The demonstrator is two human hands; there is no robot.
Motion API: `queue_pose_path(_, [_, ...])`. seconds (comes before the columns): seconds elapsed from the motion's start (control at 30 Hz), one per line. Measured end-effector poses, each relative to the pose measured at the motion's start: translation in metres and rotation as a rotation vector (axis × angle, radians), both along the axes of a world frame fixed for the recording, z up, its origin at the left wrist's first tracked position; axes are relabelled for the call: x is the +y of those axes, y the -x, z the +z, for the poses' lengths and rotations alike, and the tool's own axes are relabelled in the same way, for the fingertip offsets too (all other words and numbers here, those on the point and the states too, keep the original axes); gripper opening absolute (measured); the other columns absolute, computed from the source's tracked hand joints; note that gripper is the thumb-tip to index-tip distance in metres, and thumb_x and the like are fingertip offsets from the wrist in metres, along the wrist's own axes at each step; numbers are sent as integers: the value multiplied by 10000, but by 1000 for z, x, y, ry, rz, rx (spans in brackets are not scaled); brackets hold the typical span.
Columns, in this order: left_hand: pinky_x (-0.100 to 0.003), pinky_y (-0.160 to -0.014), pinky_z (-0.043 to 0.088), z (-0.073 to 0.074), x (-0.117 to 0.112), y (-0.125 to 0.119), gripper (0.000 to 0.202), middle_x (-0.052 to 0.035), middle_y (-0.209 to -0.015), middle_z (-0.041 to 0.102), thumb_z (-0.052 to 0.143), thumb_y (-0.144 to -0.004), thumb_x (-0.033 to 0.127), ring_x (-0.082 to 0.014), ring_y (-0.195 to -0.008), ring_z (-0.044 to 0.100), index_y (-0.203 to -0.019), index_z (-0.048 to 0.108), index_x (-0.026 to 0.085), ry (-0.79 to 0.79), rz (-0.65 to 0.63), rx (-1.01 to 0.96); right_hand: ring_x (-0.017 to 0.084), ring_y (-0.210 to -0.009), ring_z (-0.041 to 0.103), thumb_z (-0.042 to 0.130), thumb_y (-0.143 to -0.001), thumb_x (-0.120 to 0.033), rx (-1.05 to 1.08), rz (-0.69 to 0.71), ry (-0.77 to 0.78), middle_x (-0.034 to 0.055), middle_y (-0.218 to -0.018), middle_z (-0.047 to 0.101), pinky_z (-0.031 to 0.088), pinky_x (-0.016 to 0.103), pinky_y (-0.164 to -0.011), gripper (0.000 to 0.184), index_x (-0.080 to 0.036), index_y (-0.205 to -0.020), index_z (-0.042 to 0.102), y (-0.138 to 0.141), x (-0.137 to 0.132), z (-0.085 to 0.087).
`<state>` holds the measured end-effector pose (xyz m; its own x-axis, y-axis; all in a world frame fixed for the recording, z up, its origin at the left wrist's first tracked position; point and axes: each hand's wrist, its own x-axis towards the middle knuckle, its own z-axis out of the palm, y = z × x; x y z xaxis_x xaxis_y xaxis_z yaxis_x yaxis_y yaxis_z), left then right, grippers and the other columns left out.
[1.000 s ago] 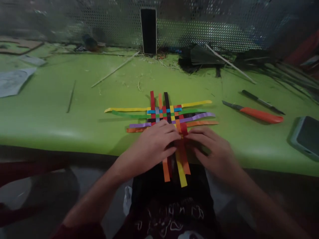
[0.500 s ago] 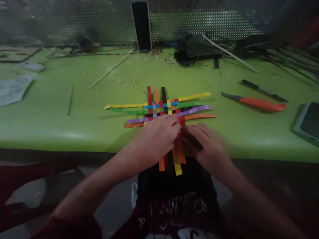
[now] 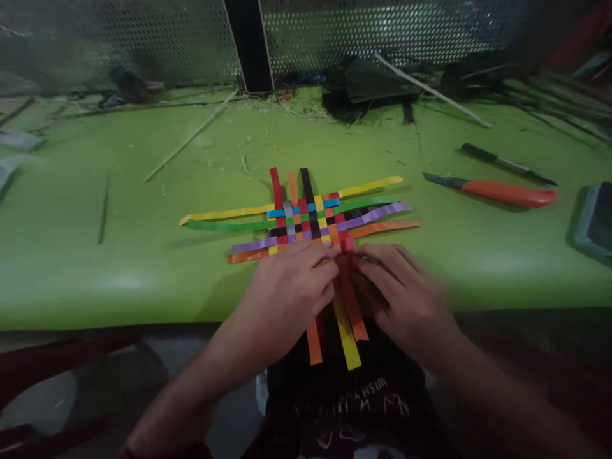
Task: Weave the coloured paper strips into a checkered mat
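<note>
A woven mat of coloured strips (image 3: pixel 306 217) lies near the front edge of the green table, its loose ends spreading out on all sides. My left hand (image 3: pixel 299 280) rests over the mat's near edge, fingers bent and pressed onto the strips. At the near right corner, a red strip (image 3: pixel 348 245) is bent up between my hands, and my right hand (image 3: pixel 401 280) pinches it between thumb and fingers. Yellow (image 3: pixel 348 338) and orange strip ends hang over the table edge below my hands. My fingers hide part of the weave's near side.
To the right lie a red-handled knife (image 3: pixel 509 193), a dark slim blade or pen (image 3: pixel 509 166) and a phone (image 3: pixel 595 220). Another phone (image 3: pixel 248 48) leans upright against the perforated panel. Thin sticks (image 3: pixel 191 136), dark scraps (image 3: pixel 373 83) and shavings lie toward the back.
The camera view has shifted, so the mat and table edge appear slightly lower. Both hands stay at the near edge; the red strip is now bent over more.
</note>
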<state>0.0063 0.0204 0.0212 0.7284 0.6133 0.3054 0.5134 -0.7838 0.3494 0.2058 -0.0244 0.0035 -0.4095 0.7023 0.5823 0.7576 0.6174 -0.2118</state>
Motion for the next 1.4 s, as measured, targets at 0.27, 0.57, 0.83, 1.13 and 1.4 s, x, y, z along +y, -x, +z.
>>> queue_pose_path(0.27, [-448, -858, 612, -8, -3, 1, 122, -89, -1096, 715, 564, -954, 102, -265, -1015, 669, -995, 661, 165, 26, 46, -66, 276, -1100, 655, 560, -932, -23, -42, 49, 116, 153, -1190, 717, 593, 462, -943, 418, -121, -1338, 569, -8, 3, 4])
queue_pose_path(0.57, [-502, -915, 627, -12, -3, -1, 202, -101, -1113, 691, 496, -989, 154, -281, -1006, 673, -853, 638, 203, -23, 62, -53, 291, -1205, 631, 512, -965, -62, -111, 44, 225, 145, -1341, 680, 556, 518, -995, 341, -175, -1271, 613, -10, 7, 8])
queue_pose_path(0.83, [-470, -805, 669, -15, -2, -1, 175, -65, -1026, 719, 527, -989, 176, -262, -920, 683, -929, 686, 220, -22, 50, -120, 221, -1150, 659, 611, -932, -33, 55, 43, 215, 97, -1155, 763, 595, 397, -969, 287, -154, -1186, 670, -15, -2, 8])
queue_pose_path(1.13, [-442, -876, 660, -19, 1, 3, 162, -63, -1058, 722, 551, -995, 177, -242, -956, 687, -961, 708, 194, -10, 37, -146, 193, -1074, 745, 610, -899, 4, 63, 17, 260, 66, -1150, 782, 638, 325, -972, 330, -205, -1127, 725, -18, -9, 17])
queue_pose_path(1.4, [-435, -844, 666, -19, -1, 4, 144, -78, -1141, 707, 554, -989, 186, -266, -1000, 693, -995, 696, 209, 13, 57, -129, 165, -1172, 698, 628, -930, -34, 67, 15, 311, 87, -1256, 741, 580, 296, -1063, 287, -163, -1177, 694, -14, -10, 11])
